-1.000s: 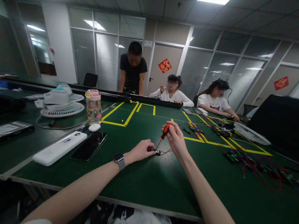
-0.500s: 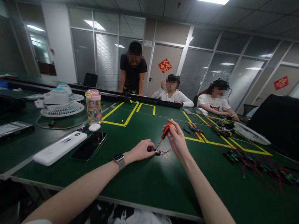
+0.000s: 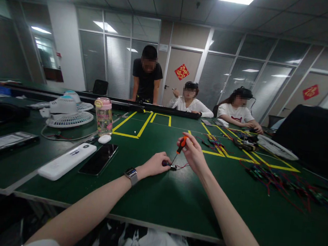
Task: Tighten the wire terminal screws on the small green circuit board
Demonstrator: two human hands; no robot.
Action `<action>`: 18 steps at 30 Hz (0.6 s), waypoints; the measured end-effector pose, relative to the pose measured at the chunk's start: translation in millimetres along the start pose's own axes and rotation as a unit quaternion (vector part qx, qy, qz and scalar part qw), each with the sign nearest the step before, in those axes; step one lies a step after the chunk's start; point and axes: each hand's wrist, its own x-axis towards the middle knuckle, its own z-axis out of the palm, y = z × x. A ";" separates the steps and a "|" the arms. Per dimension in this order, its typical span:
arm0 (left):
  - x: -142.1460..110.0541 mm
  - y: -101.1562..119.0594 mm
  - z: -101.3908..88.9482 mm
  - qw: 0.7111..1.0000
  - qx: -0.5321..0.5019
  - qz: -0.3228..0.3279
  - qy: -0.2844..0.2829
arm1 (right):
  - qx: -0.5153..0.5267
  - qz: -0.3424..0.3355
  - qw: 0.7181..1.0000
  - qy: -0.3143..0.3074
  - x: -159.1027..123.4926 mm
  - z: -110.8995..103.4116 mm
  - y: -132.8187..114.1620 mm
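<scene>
My right hand (image 3: 192,151) is closed around the orange and black handle of a screwdriver (image 3: 182,144). Its thin shaft slants down to the left, and the tip meets or nearly meets a small circuit board (image 3: 173,167) on the table. Thin red and dark wires (image 3: 182,166) run from the board toward the right. My left hand (image 3: 157,163), with a watch on the wrist, rests on the table, its fingers pinched on a small dark round part (image 3: 165,163) at the board's left end. The fingers partly cover that part, so its kind is unclear.
On the left lie a black phone (image 3: 99,159), a white power bank (image 3: 67,162), a bottle (image 3: 103,119) and white fan parts (image 3: 66,115). Wired boards (image 3: 282,182) are heaped at right, near yellow tape outlines (image 3: 264,160). Several people are across the green table (image 3: 150,203).
The screwdriver handle and my right hand have shifted very slightly, with the tip staying at the board. My left hand keeps its hold. The whole view has moved a little.
</scene>
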 end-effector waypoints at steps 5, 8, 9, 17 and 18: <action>-0.1 -0.3 -0.4 1.000 0.001 0.003 -0.003 | -0.004 -0.009 1.000 0.000 -0.5 1.6 1.8; -0.3 1.8 -2.1 1.000 0.001 0.000 -0.006 | -0.016 -0.009 1.000 0.014 -0.2 -0.5 2.0; -0.4 2.4 -2.6 1.000 0.000 0.000 -0.007 | -0.018 -0.006 1.000 0.016 0.0 -1.6 1.7; -0.6 4.8 -3.9 1.000 -0.013 -0.011 -0.012 | -0.007 0.017 1.000 0.008 1.0 -3.5 -1.3; -0.6 4.7 -3.8 1.000 -0.016 -0.014 -0.012 | -0.009 0.013 1.000 0.006 0.9 -2.8 -1.0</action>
